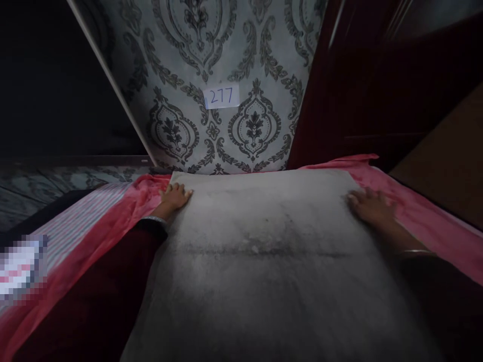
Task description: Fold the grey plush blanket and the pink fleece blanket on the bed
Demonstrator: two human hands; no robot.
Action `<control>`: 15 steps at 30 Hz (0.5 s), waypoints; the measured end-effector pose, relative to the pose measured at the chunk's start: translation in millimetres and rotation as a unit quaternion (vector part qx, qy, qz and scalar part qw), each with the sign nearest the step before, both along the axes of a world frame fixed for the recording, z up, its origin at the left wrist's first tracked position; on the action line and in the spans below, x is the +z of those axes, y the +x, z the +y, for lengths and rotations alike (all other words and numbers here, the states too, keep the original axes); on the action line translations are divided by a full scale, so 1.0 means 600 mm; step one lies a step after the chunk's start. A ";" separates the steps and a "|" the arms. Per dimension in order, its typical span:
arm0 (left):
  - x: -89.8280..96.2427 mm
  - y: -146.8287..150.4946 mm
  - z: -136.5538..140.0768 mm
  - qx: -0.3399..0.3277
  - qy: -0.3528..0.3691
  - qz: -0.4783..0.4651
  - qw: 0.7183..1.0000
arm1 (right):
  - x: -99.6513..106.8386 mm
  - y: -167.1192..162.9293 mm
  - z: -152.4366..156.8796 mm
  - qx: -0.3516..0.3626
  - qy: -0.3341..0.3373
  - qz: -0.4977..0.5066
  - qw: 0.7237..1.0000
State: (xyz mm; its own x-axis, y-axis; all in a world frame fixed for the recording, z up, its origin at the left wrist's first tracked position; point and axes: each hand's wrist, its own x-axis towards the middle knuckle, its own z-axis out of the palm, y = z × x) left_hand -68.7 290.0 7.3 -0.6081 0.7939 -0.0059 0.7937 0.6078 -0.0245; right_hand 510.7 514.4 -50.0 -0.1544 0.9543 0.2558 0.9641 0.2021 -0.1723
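A large whitish sheet (271,296) with dark smudges and a crease across it lies spread before me. My left hand (174,197) rests on its far left edge, fingers apart. On the far right edge lies my right hand (372,206), flat with the fingers spread and slightly blurred. Neither hand grips anything that I can see. Under the sheet and out to both sides shows a rumpled pink-red cloth (124,221). I cannot tell whether the sheet is paper, board or fabric.
Patterned wallpaper (254,136) rises behind the sheet, with a paper label (221,96) reading 277. A dark screen-like panel (60,85) stands at the left, a dark red wooden panel (362,85) at the right. Striped cloth (90,206) lies left of the pink-red cloth.
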 end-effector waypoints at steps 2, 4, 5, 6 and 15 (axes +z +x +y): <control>0.000 0.054 -0.022 -0.081 0.008 -0.010 0.997 | 0.013 -0.060 -0.068 0.045 -0.024 -0.025 0.998; -0.015 0.122 -0.061 -0.220 0.010 -0.025 0.975 | 0.013 -0.116 -0.148 0.155 -0.021 -0.049 0.986; -0.027 0.156 -0.086 -0.294 0.008 -0.035 0.955 | 0.008 -0.139 -0.187 0.218 -0.023 -0.058 0.974; -0.039 0.189 -0.111 -0.358 0.005 -0.046 0.933 | 0.003 -0.157 -0.222 0.283 -0.032 -0.070 0.956; -0.062 0.169 -0.238 -0.244 0.028 -0.024 0.969 | -0.022 -0.038 -0.269 0.144 -0.081 -0.080 0.983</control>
State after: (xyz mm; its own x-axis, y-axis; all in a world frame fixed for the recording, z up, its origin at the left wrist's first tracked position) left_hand 32.8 147.0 -30.1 -0.1596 0.9868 0.0259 0.9865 0.1584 0.0425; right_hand 487.6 353.3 -63.5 -0.4501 0.8913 0.0545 0.8882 0.4532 -0.0756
